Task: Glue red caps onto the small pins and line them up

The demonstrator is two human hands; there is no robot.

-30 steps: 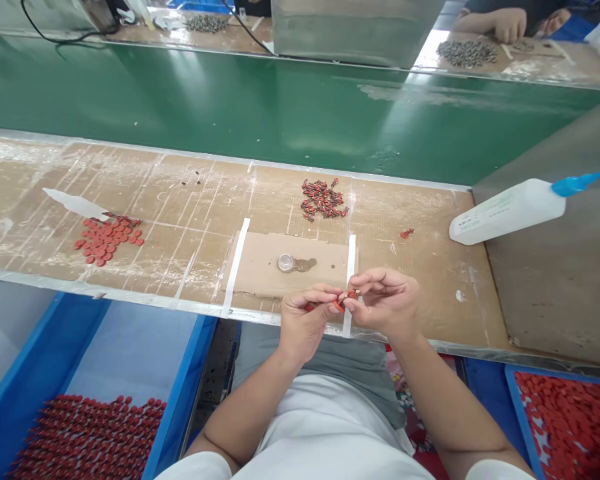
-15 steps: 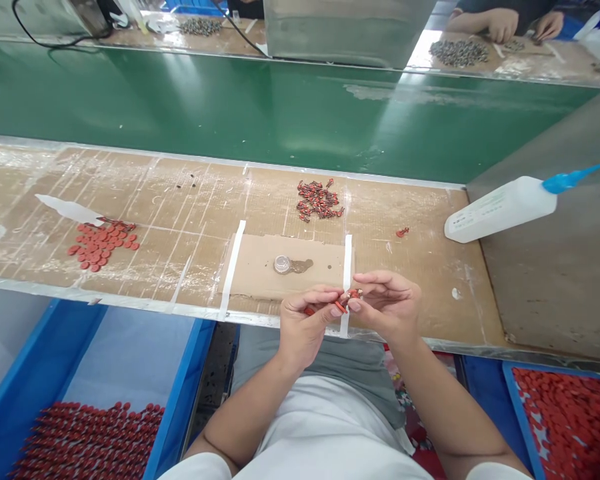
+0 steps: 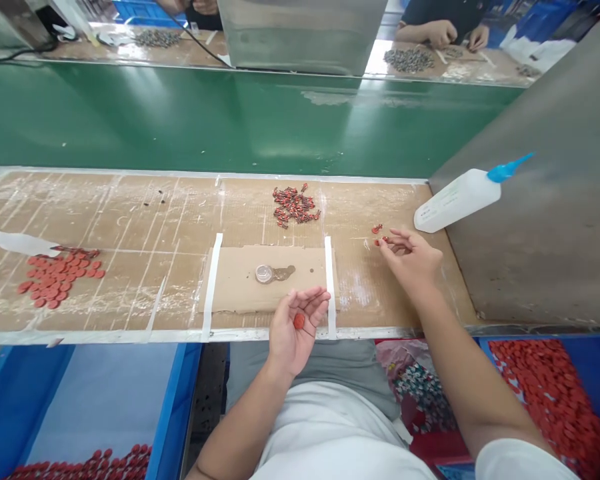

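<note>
My left hand point(image 3: 296, 330) is turned palm up over the front edge of the table, its fingers loosely curled. A small red disc point(image 3: 299, 321) rests in that palm. My right hand point(image 3: 416, 263) is stretched out to the right, low over the tabletop. Its thumb and a fingertip pinch a small red part point(image 3: 379, 243), mostly hidden by the fingers. Just beyond those fingertips lies another small red part point(image 3: 377, 229). In front of my left hand is a taped cardboard sheet point(image 3: 240, 287), with a small clear round container point(image 3: 264, 274) and a brown stain on it.
A pile of small red-and-dark parts point(image 3: 296, 205) sits further back. Red discs point(image 3: 55, 277) and a white pointed strip point(image 3: 15, 242) lie at left. A white bottle point(image 3: 457, 200) leans by the metal panel point(image 3: 530, 220). Blue bins point(image 3: 180, 387) stand below; people work across the green divider point(image 3: 180, 123).
My hands have come apart. The right one has moved right and away from me with a small red part; the left has opened up, showing the disc in its palm. The view has shifted.
</note>
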